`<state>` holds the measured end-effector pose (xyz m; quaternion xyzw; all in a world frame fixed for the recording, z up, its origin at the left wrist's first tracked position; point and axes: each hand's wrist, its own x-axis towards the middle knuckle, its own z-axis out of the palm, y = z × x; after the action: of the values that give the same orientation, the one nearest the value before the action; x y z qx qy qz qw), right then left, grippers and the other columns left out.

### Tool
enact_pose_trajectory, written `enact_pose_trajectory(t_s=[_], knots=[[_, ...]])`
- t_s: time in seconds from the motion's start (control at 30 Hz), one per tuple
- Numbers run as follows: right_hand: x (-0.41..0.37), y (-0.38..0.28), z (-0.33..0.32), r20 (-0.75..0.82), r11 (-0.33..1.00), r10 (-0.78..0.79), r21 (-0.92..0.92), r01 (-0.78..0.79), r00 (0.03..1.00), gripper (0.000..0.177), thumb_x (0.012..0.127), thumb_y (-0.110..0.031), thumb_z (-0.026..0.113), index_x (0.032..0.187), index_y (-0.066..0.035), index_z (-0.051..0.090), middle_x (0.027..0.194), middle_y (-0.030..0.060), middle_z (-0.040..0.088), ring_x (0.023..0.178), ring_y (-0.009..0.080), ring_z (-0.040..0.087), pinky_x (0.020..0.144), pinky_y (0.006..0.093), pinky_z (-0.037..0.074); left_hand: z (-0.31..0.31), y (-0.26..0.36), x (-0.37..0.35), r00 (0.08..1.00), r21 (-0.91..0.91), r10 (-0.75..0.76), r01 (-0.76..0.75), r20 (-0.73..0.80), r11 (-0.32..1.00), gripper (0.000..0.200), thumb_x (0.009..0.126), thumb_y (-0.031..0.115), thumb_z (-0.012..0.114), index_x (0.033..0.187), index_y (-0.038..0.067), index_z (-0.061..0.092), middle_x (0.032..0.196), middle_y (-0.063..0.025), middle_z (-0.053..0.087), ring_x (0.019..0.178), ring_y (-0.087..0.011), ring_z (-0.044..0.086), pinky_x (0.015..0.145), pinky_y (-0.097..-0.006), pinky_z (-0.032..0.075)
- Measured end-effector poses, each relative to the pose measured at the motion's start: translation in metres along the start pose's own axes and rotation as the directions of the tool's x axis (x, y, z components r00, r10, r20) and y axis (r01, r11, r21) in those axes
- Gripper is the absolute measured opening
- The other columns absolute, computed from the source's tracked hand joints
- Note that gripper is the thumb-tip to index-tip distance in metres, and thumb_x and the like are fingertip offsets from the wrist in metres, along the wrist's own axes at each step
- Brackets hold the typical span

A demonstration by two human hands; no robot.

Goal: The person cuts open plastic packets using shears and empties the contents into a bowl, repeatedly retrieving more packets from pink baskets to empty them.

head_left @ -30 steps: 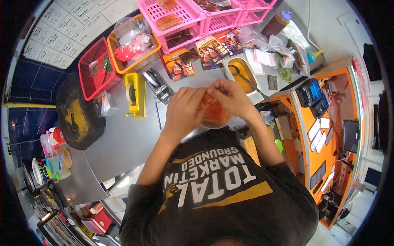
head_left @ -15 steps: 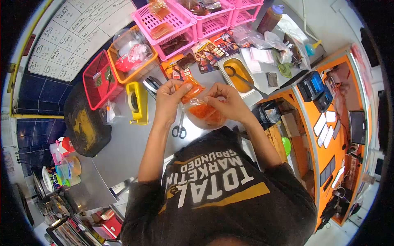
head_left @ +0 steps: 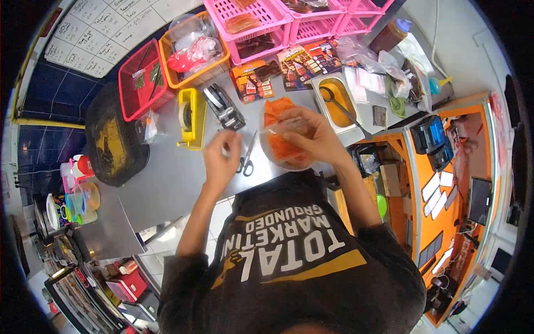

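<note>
My right hand (head_left: 307,133) pinches the clear plastic of a small packet (head_left: 278,106) with orange-red contents. It is above a round container (head_left: 289,165) that holds more orange-red stuff, perhaps packets too. My left hand (head_left: 221,157) is apart from the packet, its fingers curled and slightly blurred; whether anything thin is between them is hidden. Beside it lie scissors (head_left: 248,167) with dark handles. Just beyond its fingers stands a black tape dispenser (head_left: 223,107), and to its left a yellow tape dispenser (head_left: 191,119).
A metal tray (head_left: 337,100) of yellow-orange sauce with a black spoon stands at the right. Printed cards (head_left: 252,81), an orange basket (head_left: 194,55), a red basket (head_left: 143,80) and pink racks (head_left: 258,28) line the back. A dark stained pan (head_left: 114,139) sits left.
My left hand has let go of the packet and moved down and left, toward the scissors. My right hand keeps the packet over the round container. The view has shifted slightly.
</note>
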<state>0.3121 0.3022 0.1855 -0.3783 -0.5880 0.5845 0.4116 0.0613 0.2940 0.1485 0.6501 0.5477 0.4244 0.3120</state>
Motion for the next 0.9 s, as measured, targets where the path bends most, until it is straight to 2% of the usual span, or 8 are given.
enact_pose_trajectory(t_s=[0.03,0.07,0.13,0.23,0.6,0.67,0.77,0.9], knots=[[-0.001,0.0,-0.002,-0.032,0.999,0.03,0.033,-0.029,0.999,0.034,0.089,0.0,0.065,0.122,-0.001,0.056,0.115,0.0063,0.063,0.105,0.0112,0.062,0.092,0.0264,0.049,-0.001,-0.012,-0.016,0.982,0.181,-0.046,0.012,0.183,0.983,0.013,0.085,0.006,0.067,0.095,0.0,0.063,0.081,-0.013,0.065,0.072,-0.025,0.063,0.067,-0.0336,0.051],[-0.003,-0.002,-0.003,-0.061,0.996,0.061,0.064,-0.057,0.996,0.035,0.089,-0.001,0.066,0.122,-0.001,0.056,0.116,0.0064,0.063,0.105,0.0113,0.061,0.093,0.027,0.049,0.002,-0.021,-0.031,0.982,0.182,-0.056,0.023,0.181,0.983,0.013,0.085,0.006,0.067,0.095,0.0,0.063,0.081,-0.013,0.065,0.072,-0.025,0.063,0.067,-0.0336,0.051],[-0.002,-0.007,-0.005,-0.044,0.989,0.136,0.064,-0.133,0.99,0.037,0.088,-0.001,0.068,0.123,-0.001,0.055,0.119,0.0062,0.062,0.108,0.012,0.061,0.094,0.0276,0.049,0.014,-0.034,-0.051,0.928,0.525,-0.099,-0.113,0.358,0.843,0.026,0.08,0.011,0.07,0.102,-0.002,0.062,0.09,-0.0204,0.064,0.089,-0.0325,0.064,0.078,-0.0408,0.052],[-0.004,-0.001,-0.011,-0.067,0.998,0.068,0.014,-0.068,0.995,0.04,0.087,0.001,0.069,0.125,-0.001,0.054,0.121,0.0057,0.062,0.109,0.0123,0.06,0.095,0.0278,0.049,0.026,-0.045,-0.063,0.925,0.617,-0.201,-0.044,0.322,0.785,0.029,0.077,0.009,0.071,0.102,-0.002,0.062,0.099,-0.0234,0.063,0.095,-0.0411,0.061,0.084,-0.0473,0.05],[-0.005,-0.01,-0.024,-0.008,0.993,0.022,-0.112,-0.023,1.0,0.049,0.085,0.006,0.067,0.131,0.0,0.052,0.128,0.0057,0.057,0.116,0.012,0.056,0.099,0.0288,0.046,0.033,-0.052,-0.06,0.965,0.675,-0.211,0.052,0.156,0.736,0.024,0.083,0.018,0.067,0.093,-0.001,0.056,0.092,-0.0235,0.063,0.085,-0.038,0.064,0.075,-0.0459,0.053],[-0.005,-0.014,-0.023,-0.007,0.995,0.045,-0.089,-0.045,0.999,0.049,0.085,0.007,0.067,0.131,-0.001,0.052,0.128,0.0056,0.056,0.115,0.0119,0.056,0.099,0.0284,0.047,0.036,-0.052,-0.057,0.91,0.669,-0.385,0.192,0.151,0.718,0.023,0.085,0.019,0.065,0.094,0.0,0.056,0.09,-0.0235,0.065,0.082,-0.0397,0.066,0.073,-0.048,0.054],[-0.003,-0.014,-0.025,-0.004,0.995,0.06,-0.086,-0.06,0.998,0.051,0.084,0.009,0.066,0.132,0.0,0.051,0.13,0.0059,0.056,0.114,0.012,0.057,0.097,0.0276,0.048,0.035,-0.047,-0.055,0.885,0.649,-0.451,0.274,0.119,0.71,0.035,0.077,0.009,0.072,0.106,-0.005,0.055,0.096,-0.0258,0.065,0.086,-0.044,0.066,0.077,-0.0502,0.054],[-0.001,-0.022,-0.027,-0.025,0.992,0.127,-0.01,-0.127,0.992,0.054,0.083,0.011,0.066,0.133,0.0,0.05,0.133,0.0068,0.054,0.115,0.0133,0.057,0.097,0.0277,0.049,0.027,-0.037,-0.051,0.856,0.665,-0.506,0.318,0.105,0.676,0.028,0.078,0.008,0.07,0.098,-0.006,0.057,0.093,-0.0267,0.066,0.088,-0.0456,0.065,0.078,-0.0501,0.054]])
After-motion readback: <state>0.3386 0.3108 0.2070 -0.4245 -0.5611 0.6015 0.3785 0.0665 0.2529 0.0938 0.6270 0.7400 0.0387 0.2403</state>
